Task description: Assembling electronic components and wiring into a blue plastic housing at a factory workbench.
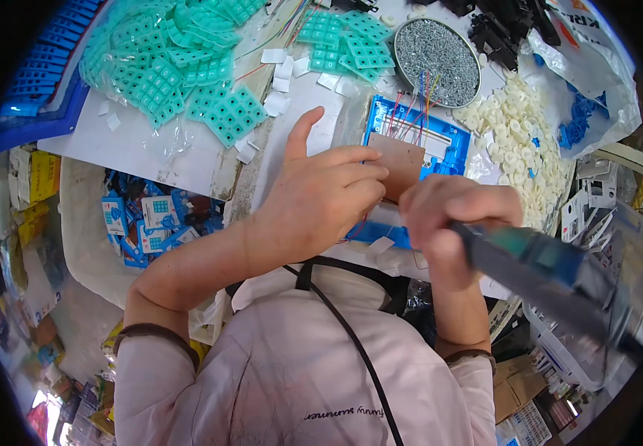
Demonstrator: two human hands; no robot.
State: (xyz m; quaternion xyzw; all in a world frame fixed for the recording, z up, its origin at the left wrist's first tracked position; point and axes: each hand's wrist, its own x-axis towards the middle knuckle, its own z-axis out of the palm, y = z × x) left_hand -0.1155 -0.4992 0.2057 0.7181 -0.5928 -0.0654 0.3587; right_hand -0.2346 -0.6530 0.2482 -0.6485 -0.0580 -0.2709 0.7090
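My left hand [325, 189] reaches in from the left. Its fingers curl against the left edge of a brown circuit board [399, 162], and one finger sticks up and away. The board lies over a blue plastic housing [455, 152], with thin coloured wires rising at its far side. My right hand [459, 212] is closed around a long dark tool [541, 264], which looks like an electric screwdriver. Motion blurs the tool, and its tip is hidden behind my fingers. My right fingertips are close to the board's near right corner.
A round dish of small screws [438, 62] stands beyond the housing. White plastic pieces [518, 141] are heaped to the right, teal keypad sheets [162, 67] to the far left. A white bin [87, 223] with blue-and-white devices sits at left. Black parts [503, 33] lie far right.
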